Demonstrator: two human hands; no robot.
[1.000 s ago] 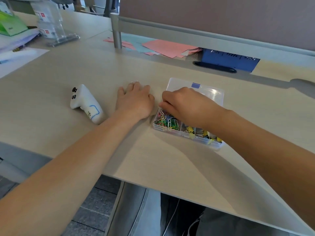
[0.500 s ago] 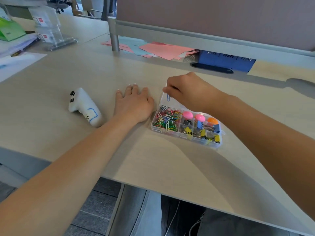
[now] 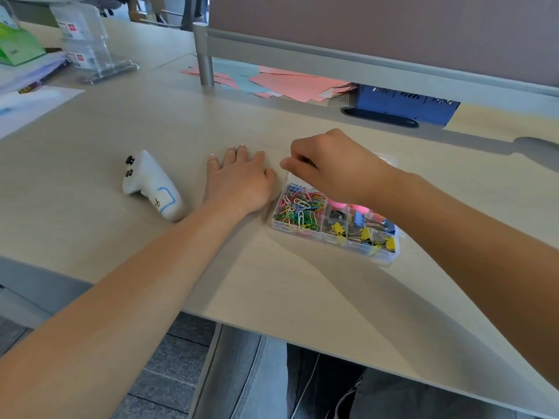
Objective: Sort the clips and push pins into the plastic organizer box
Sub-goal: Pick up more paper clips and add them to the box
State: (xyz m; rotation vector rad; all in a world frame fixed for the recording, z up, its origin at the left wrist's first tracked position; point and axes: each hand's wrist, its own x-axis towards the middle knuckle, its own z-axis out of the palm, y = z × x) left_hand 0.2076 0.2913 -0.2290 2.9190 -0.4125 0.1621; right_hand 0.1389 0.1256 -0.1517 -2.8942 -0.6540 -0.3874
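A clear plastic organizer box [image 3: 384, 260] lies on the desk with its compartments showing. The left compartment holds coloured paper clips [image 3: 299, 210]. Yellow and blue binder clips [image 3: 369, 234] fill the right ones, and pink push pins [image 3: 338, 204] sit further back, partly hidden by my wrist. My right hand [image 3: 329, 164] hovers over the box's back left, its fingertips pinched on the edge of the clear lid [image 3: 389, 158], which shows behind the hand. My left hand [image 3: 239, 182] rests flat on the desk just left of the box, fingers spread, holding nothing.
A white handheld controller [image 3: 151, 186] lies left of my left hand. Pink and blue paper sheets [image 3: 287, 83], a blue box [image 3: 402, 102] and a cable slot [image 3: 378, 117] line the partition behind. An acrylic holder [image 3: 90, 52] and papers [image 3: 30, 101] stand far left.
My right hand has risen from inside the paper clip compartment to the box's back left and pinched the lid's edge, which uncovers the compartments. My left hand has stayed flat.
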